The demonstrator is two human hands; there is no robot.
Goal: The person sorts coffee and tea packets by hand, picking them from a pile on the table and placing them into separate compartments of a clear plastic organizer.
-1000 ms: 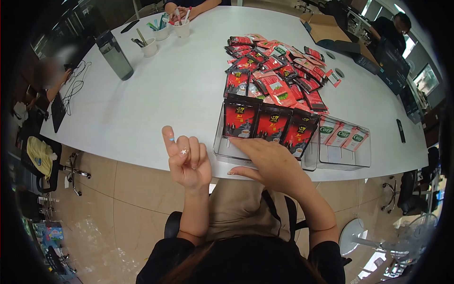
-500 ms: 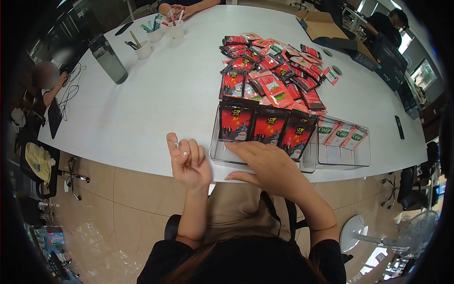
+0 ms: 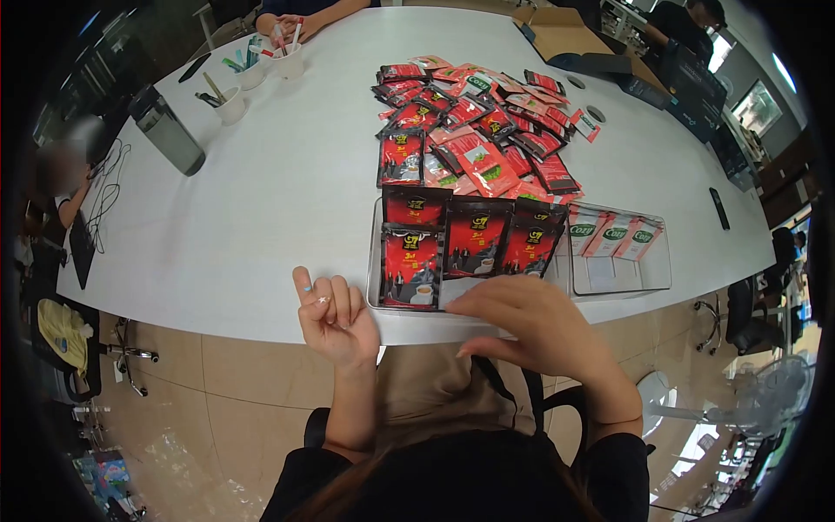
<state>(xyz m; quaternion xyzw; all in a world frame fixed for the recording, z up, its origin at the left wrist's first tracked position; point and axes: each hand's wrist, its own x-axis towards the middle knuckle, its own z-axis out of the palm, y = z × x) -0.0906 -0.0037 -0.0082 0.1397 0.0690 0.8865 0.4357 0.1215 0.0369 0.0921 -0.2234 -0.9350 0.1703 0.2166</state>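
A clear bin at the table's front edge holds several red-and-black G7 coffee sachets. One G7 sachet lies in its front left, overlapping another sachet behind it. Two more, a middle sachet and a right sachet, lean at the back. My right hand hovers over the bin's front, fingers stretched and thumb apart, with nothing visible in it. Left of the bin, my left hand is palm up and empty, index finger raised, the others loosely curled.
Behind the bin lies a heap of G7 and pink Cozy sachets. To the right, another clear bin holds Cozy sachets. A bottle, pen cups, a cardboard box and another person's hands are farther off.
The front-left G7 sachet now lies lower in the bin, exposing another behind it. My right hand has drawn slightly right, off the sachets. The whole view has shifted a little.
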